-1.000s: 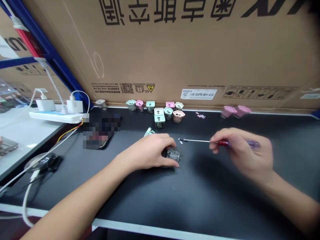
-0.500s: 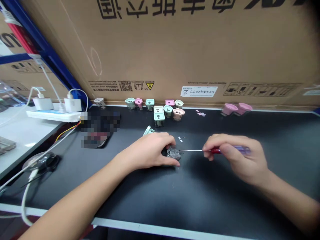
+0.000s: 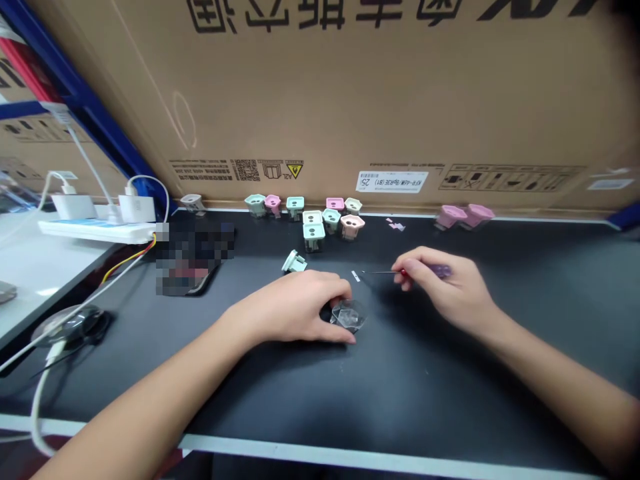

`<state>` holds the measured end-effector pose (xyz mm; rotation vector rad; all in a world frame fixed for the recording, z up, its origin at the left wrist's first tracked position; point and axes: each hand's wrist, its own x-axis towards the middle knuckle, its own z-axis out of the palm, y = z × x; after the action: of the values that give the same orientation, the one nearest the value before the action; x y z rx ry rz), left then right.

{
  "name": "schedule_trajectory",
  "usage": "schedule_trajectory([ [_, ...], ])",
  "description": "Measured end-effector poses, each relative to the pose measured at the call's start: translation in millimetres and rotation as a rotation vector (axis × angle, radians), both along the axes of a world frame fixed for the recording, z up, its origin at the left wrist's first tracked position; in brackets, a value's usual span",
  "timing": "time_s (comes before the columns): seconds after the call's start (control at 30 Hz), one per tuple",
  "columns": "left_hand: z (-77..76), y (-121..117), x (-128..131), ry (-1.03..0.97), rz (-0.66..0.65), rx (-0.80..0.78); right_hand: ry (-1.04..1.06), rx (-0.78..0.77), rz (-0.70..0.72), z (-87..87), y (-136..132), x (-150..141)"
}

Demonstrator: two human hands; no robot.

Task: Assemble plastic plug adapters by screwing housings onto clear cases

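Note:
My left hand (image 3: 310,307) curls its thumb and fingers around a clear faceted plastic cup (image 3: 349,315) on the dark table. In my right hand (image 3: 445,283) is a screwdriver (image 3: 383,272) with a red and purple handle. Its shaft points left, and the tip is beside a small flat metal blade (image 3: 355,276) lying on the table. Whether the tip touches anything there I cannot tell. Just behind my left hand lies a mint-green sharpener top (image 3: 294,262), tilted on its side.
Several pastel two-hole pencil sharpeners (image 3: 313,233) stand near the cardboard box (image 3: 320,100) at the back. Two pink ones (image 3: 479,215) are at the back right, near small pink scraps (image 3: 397,226). A power strip (image 3: 97,231) and cables lie at the left.
My right hand has drawn the screwdriver away from the clear cup, moving back and slightly left to the blade. My left hand stays around the cup. The view has shifted a little.

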<state>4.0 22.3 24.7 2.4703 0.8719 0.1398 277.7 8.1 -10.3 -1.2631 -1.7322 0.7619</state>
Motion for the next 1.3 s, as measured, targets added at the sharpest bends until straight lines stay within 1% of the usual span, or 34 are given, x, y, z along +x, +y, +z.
schedule_trajectory([
  [0.17, -1.1, 0.0, -0.1, -0.014, -0.009, 0.02, -0.044, -0.011, 0.017, -3.4, -0.4, -1.8],
  [0.57, -1.0, 0.3, -0.5, 0.001, -0.015, 0.029, -0.068, -0.017, 0.055, -4.2, -0.7, -3.6],
  [0.73, -1.6, 0.5, -0.4, -0.004, -0.015, 0.018, 0.013, -0.011, 0.036, -2.1, -2.7, -4.7],
  [0.9, -2.4, 1.1, -1.6, 0.002, -0.002, 0.027, 0.059, 0.035, 0.014, 1.8, -5.1, -4.1],
  [1.13, -1.4, 1.3, -1.9, 0.016, 0.006, 0.022, -0.022, -0.042, 0.082, -1.7, -3.0, -4.0],
  [1.3, -2.7, 1.9, -2.1, 0.024, -0.003, 0.028, -0.055, -0.056, 0.099, -2.6, -3.0, -4.3],
])
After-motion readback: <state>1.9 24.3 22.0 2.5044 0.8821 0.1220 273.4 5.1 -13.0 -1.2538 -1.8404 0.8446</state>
